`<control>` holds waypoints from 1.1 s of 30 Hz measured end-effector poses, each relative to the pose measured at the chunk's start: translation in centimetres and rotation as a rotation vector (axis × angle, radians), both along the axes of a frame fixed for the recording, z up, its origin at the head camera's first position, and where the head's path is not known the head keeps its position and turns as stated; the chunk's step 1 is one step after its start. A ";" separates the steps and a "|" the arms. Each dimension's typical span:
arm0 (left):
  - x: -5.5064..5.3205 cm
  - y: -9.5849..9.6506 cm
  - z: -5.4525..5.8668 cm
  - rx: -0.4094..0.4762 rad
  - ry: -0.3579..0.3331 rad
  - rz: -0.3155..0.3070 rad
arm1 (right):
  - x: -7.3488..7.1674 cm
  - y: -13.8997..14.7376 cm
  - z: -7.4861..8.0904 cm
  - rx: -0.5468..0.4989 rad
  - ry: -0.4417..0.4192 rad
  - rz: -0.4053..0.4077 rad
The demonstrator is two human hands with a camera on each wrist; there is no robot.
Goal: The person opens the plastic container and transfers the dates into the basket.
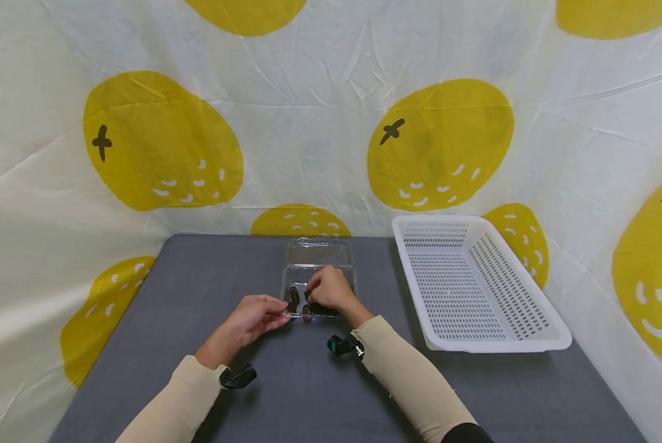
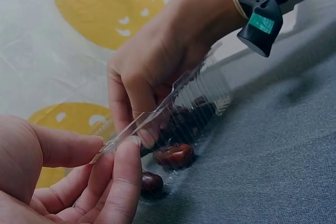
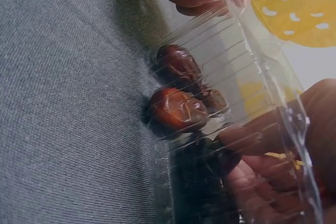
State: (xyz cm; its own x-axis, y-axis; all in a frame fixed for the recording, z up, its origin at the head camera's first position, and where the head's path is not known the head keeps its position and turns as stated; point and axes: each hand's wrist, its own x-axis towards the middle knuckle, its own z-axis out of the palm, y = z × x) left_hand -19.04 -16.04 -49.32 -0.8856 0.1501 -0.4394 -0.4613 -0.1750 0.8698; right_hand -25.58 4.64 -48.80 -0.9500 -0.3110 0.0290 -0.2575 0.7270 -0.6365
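A clear plastic clamshell box [image 1: 346, 275] sits on the table with its lid [image 1: 320, 252] folded back. Inside lie several glossy brown dates [image 3: 177, 111], seen through the ribbed front wall. My left hand [image 1: 259, 317] pinches the box's near rim between thumb and fingers, plain in the left wrist view. My right hand [image 1: 331, 288] reaches down into the box from the right. Its thumb and fingers pinch a dark date [image 3: 224, 158], seen through the plastic in the right wrist view. One reddish date [image 2: 174, 156] shows beneath the right fingertips in the left wrist view.
A white perforated plastic basket [image 1: 414, 283] stands on the grey table [image 1: 215, 264], right of the box. Behind the table hangs a white cloth [image 1: 309, 154] printed with yellow fruit. Each wrist wears a small black camera [image 1: 238, 376].
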 end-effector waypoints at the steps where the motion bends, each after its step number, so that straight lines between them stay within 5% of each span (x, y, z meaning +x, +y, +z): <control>1: 0.0 0.0 0.0 0.000 -0.001 0.000 | 0.0 0.1 0.1 -0.007 -0.005 0.000; 21: -0.1 0.0 0.1 0.011 -0.014 0.005 | 0.2 0.8 3.5 -0.191 -0.173 0.009; 33: 0.0 -0.1 0.2 0.015 -0.012 -0.010 | 0.3 1.4 5.4 -0.217 -0.201 0.008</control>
